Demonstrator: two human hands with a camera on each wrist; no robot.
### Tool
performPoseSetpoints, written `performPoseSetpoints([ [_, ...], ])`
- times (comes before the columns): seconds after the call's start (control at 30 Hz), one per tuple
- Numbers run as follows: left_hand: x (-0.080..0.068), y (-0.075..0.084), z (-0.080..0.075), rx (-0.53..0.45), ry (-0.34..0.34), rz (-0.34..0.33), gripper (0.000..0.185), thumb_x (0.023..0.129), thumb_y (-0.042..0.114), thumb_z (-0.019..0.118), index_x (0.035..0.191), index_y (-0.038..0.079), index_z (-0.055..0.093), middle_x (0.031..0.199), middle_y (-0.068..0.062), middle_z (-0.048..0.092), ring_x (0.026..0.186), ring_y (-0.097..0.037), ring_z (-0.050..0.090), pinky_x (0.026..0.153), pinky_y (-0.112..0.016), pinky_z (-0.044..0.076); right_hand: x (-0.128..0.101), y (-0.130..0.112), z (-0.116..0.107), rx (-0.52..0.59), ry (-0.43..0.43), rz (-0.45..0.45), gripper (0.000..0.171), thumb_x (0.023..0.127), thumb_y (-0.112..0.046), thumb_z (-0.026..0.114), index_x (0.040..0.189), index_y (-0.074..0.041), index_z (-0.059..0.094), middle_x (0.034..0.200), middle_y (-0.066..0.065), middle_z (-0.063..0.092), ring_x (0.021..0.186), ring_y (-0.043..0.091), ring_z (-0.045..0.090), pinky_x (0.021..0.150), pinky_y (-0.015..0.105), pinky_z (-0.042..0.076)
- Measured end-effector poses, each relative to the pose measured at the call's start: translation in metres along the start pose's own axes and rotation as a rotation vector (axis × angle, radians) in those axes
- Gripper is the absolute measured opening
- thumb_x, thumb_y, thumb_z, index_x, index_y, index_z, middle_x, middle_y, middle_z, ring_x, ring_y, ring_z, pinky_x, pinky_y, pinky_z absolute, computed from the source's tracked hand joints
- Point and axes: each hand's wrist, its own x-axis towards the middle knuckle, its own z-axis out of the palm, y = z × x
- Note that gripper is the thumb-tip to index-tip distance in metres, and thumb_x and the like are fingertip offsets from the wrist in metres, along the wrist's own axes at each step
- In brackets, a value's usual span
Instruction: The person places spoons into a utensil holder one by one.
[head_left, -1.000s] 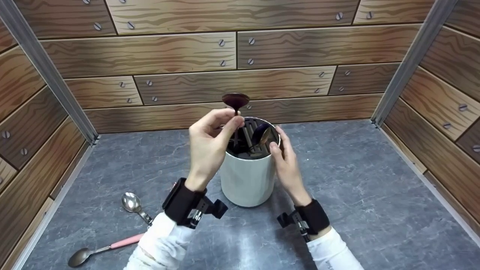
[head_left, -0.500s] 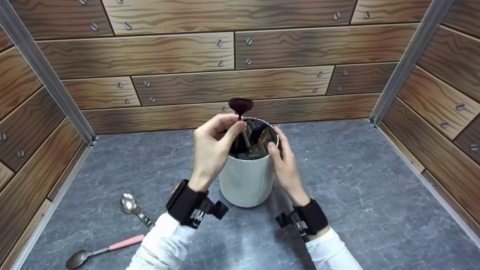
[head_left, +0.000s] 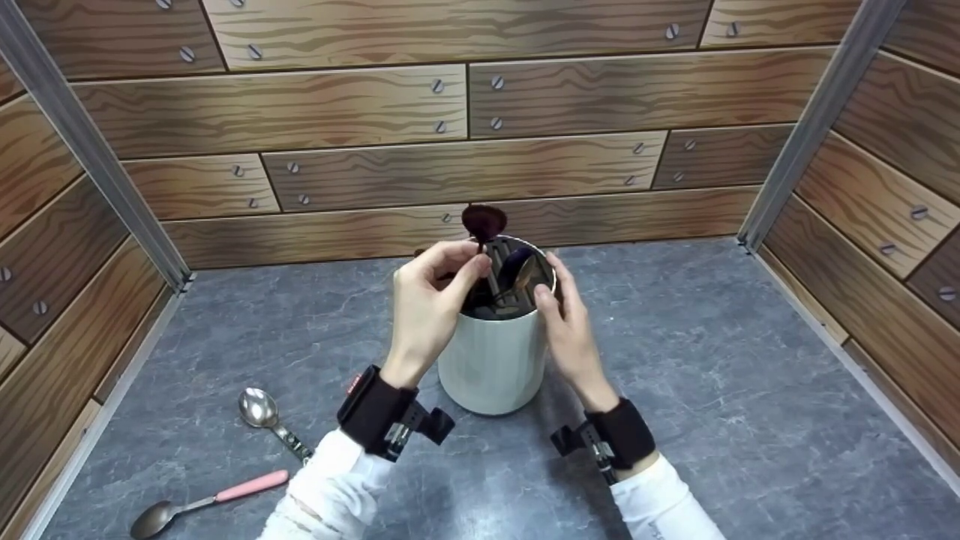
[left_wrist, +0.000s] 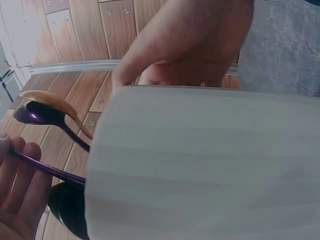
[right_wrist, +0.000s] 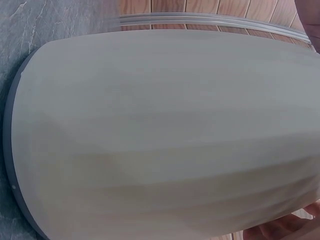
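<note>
My left hand point(head_left: 424, 311) pinches the thin handle of a dark purple spoon point(head_left: 484, 221) between thumb and fingers, bowl upward, over the left side of a white cylindrical utensil holder point(head_left: 491, 367). In the left wrist view the spoon's handle point(left_wrist: 47, 170) runs down behind the holder's rim. My right hand point(head_left: 577, 337) holds the holder's right side near the rim, thumb in front and fingers farther back. A dark spoon point(left_wrist: 42, 115) and a golden-brown spoon point(left_wrist: 60, 102) stand in the slotted insert. Another dark rounded utensil point(left_wrist: 69, 210) shows beside the handle. The lower handles are hidden.
On the grey marbled tabletop point(head_left: 675, 375), left of the holder, lie a silver spoon point(head_left: 259, 409) with a patterned handle and a spoon with a pink handle point(head_left: 251, 486). Wood-patterned walls point(head_left: 337, 176) enclose the back and both sides.
My left hand has lowered the purple spoon and moved it slightly right, so its bowl sits closer to the holder's rim. The right hand has stayed on the holder.
</note>
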Motion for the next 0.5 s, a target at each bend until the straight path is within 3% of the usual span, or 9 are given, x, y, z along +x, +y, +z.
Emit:
performPoseSetpoints([
  [0.37,-0.008,-0.010,0.000,0.133,0.008,0.021,0.012,0.093,0.010,0.078,0.103,0.003,0.079,0.094,-0.011,0.082,0.081,-0.009,0.074,0.075,-0.016,0.057,-0.001,0.000,-0.001,-0.004,0.002,0.003,0.055,0.110,-0.014,0.048,0.162,-0.003,0.034,0.171,0.021,0.035,0.158,0.035,0.037,0.133,0.048,0.029],
  [0.5,-0.011,-0.011,0.000,0.181,0.012,0.079,0.013,0.093,0.011,0.079,0.103,0.003,0.079,0.096,-0.009,0.083,0.084,-0.013,0.076,0.076,-0.019,0.059,-0.001,0.000,-0.001,-0.003,0.000,0.005,0.055,0.110,-0.015,0.048,0.162,-0.004,0.034,0.171,0.020,0.035,0.158,0.036,0.038,0.133,0.049,0.029],
])
